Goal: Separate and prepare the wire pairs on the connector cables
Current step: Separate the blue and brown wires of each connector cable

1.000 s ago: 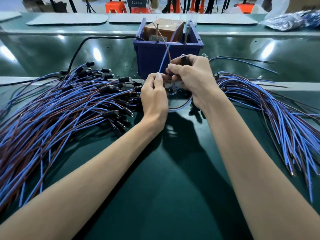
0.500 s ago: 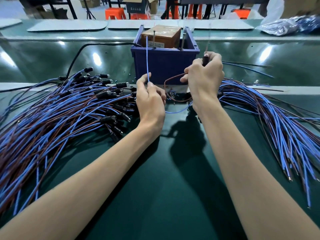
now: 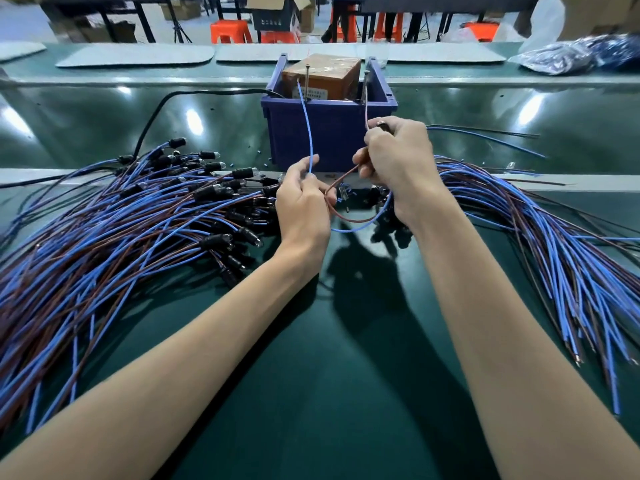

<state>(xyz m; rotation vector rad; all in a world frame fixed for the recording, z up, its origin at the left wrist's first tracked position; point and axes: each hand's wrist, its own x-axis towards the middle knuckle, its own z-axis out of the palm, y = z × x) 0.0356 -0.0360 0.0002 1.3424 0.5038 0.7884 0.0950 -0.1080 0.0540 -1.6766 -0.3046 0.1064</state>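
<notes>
Over the green table (image 3: 346, 358), the left hand (image 3: 304, 209) pinched a blue wire (image 3: 307, 126), which rose upright in front of the blue bin (image 3: 332, 140). The right hand (image 3: 398, 164) was curled round the black connector (image 3: 382, 124), its fingers also pinching the brown wire (image 3: 343, 177). Both wires sagged in a loop between the hands. One heap of cables (image 3: 121, 223) lay just left of the hands and another heap (image 3: 540, 220) fanned out on the right.
</notes>
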